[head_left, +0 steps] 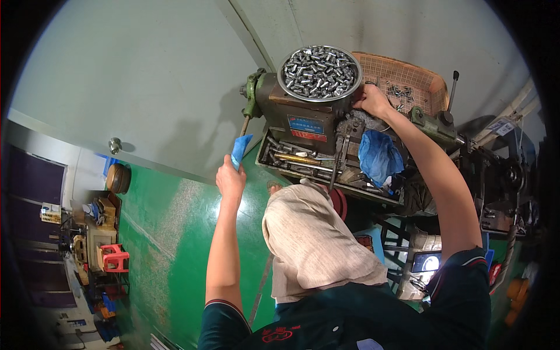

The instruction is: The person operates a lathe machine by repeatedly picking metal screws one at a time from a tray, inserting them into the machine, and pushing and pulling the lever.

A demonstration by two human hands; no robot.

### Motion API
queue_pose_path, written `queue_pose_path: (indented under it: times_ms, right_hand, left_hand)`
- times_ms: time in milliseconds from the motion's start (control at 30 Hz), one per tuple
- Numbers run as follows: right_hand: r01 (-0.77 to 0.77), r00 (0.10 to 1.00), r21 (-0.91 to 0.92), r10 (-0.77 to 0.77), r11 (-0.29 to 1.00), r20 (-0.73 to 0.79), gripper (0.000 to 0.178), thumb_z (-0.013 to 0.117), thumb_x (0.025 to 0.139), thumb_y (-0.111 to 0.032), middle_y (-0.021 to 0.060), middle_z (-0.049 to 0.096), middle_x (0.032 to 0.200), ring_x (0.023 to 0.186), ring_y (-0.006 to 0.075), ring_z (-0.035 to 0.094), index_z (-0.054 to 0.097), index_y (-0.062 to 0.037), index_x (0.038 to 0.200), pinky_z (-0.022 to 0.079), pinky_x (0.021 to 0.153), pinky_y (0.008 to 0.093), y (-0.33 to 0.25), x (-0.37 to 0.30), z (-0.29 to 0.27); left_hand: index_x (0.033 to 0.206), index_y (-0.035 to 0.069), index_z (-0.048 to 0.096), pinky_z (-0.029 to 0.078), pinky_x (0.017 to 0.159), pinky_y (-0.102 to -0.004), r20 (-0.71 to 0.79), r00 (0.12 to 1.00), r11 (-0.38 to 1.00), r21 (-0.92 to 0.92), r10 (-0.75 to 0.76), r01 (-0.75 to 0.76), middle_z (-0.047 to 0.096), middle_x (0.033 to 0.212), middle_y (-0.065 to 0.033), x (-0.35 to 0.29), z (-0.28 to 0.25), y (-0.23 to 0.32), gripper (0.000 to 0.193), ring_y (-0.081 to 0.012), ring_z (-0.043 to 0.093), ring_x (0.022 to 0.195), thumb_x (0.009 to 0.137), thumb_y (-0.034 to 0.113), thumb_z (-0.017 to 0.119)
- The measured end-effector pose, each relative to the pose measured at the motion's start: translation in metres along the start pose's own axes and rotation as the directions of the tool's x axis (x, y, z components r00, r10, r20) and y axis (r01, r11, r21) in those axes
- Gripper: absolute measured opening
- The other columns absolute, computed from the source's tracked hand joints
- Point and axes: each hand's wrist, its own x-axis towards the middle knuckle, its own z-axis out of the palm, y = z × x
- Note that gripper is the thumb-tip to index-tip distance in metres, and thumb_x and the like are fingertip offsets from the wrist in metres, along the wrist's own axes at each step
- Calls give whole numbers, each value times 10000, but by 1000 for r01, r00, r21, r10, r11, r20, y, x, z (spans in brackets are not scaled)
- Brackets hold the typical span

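Got left hand point(231, 179) clamped round a blue-wrapped lever point(240, 151), right hand point(371, 100) beside the metal bowl point(318, 99), can't tell its grip tbh.

I've got left hand point(231, 182) curled into a firm grip, wrist point(231, 201) near straight, left forearm point(223, 251) running up to it from below. Right hand point(373, 101) sits farther out and right of the left one, fingertips hidden from me; right arm point(436, 166) slants down and outward from that hand
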Motion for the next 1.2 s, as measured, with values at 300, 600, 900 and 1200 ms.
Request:
queue_pose_path:
  times_ms: [300,600,900,1200]
  right_hand:
    - [-3,1000,-65,3,998,-2,268,727,633,-160,139,647,809,804,276,617,637,-8,835,466,719,358,-18,-9,-8]
    - [-164,984,-737,59,656,-167,209,583,767,-289,115,627,912,917,275,578,620,-100,850,461,777,413,0,3,-106]
    - [-475,867,-748,102,464,-487,474,394,877,-478,104,491,1219,1225,250,355,586,-83,1054,279,953,534,120,-115,-220]
    - [-441,842,-732,-43,519,-538,530,486,834,-492,198,578,676,741,356,568,585,4,675,457,677,420,97,-246,-213]
  left_hand:
    - [885,74,551,459,638,-494,-23,1000,990,140,14,-11,608,746,-192,45,1,-58,133,-387,591,728,759,118,549]
    - [894,73,593,458,689,-472,13,998,994,96,-53,52,614,808,-190,55,7,-69,154,-388,584,797,765,108,515]
    - [870,60,599,454,697,-472,66,993,993,71,-97,93,614,807,-203,54,-2,-61,146,-397,583,805,759,100,512]
    - [908,53,605,460,721,-455,92,990,994,54,-102,97,620,850,-205,56,0,-64,180,-386,588,835,750,85,525]
